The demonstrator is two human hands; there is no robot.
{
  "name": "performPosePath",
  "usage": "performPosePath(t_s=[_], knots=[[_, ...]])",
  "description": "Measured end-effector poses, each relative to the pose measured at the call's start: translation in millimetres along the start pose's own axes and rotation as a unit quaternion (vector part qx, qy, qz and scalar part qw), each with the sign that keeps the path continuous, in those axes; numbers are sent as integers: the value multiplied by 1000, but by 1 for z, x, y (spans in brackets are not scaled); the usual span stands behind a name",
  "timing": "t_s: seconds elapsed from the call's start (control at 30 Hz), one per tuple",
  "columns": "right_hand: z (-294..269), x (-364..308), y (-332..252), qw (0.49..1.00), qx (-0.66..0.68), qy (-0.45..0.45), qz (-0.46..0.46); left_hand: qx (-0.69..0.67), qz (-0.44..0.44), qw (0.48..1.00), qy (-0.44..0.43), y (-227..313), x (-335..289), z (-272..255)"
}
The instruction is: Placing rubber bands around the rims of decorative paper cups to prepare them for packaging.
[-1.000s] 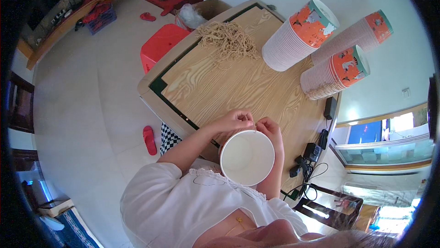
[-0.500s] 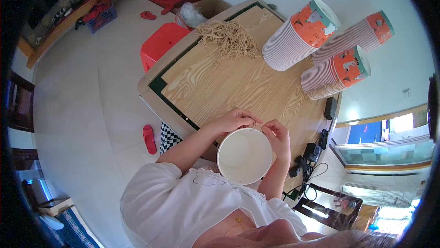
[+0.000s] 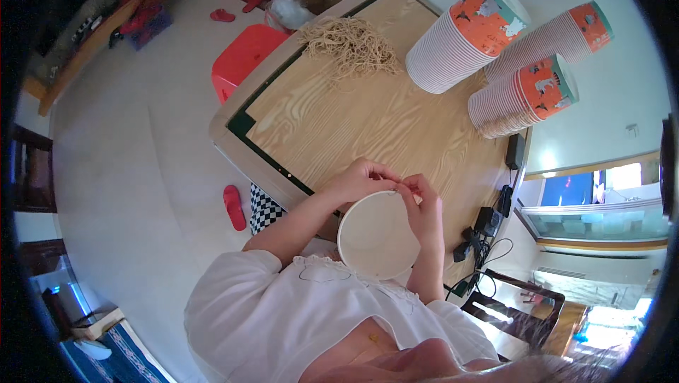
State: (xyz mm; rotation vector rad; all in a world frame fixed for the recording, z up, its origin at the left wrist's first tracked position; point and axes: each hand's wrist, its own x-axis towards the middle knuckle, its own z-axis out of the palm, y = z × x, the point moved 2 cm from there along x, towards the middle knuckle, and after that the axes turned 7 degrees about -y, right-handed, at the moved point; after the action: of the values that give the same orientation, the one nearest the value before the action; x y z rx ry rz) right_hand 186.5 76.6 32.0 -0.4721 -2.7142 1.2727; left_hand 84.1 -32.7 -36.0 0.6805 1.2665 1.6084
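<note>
A round paper bucket (image 3: 378,238), plain white inside, is tipped with its mouth toward me, close against my shirt. At its far rim my left hand (image 3: 366,181) is closed in a pinch, thumb and fingers by the edge. My right hand (image 3: 424,202) pinches right beside it, fingertips meeting the left ones and its palm covering part of the rim. A thin cord sits between the fingertips, mostly hidden now. Beyond my hands, a loose heap of tan cords (image 3: 350,47) lies on the wood-grain table (image 3: 318,135).
Tall stacks of nested orange-and-green paper buckets (image 3: 467,36) stand at the table's far right; a shorter stack (image 3: 523,96) has cords bunched at its lower side. Black power adapters and cables (image 3: 488,220) lie along the right edge. A red stool (image 3: 247,57) stands at the left.
My fingertips have drawn together at the bucket's rim, and the cord loop seen between them is now hidden. My right hand covers more of the rim. The view has shifted slightly.
</note>
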Motion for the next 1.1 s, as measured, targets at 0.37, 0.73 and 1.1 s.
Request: performPosePath(t_s=[0.37, 0.73, 1.1], knots=[[9, 0, 15, 997, 71, 32, 18, -67, 54, 996, 12, -12, -1, -3], [11, 3, 16, 998, 66, 16, -12, 92, 63, 993, 47, 3, -2, -6], [8, 3, 11, 997, 72, 14, -28, 55, 29, 998, 17, -1, 3, -4]])
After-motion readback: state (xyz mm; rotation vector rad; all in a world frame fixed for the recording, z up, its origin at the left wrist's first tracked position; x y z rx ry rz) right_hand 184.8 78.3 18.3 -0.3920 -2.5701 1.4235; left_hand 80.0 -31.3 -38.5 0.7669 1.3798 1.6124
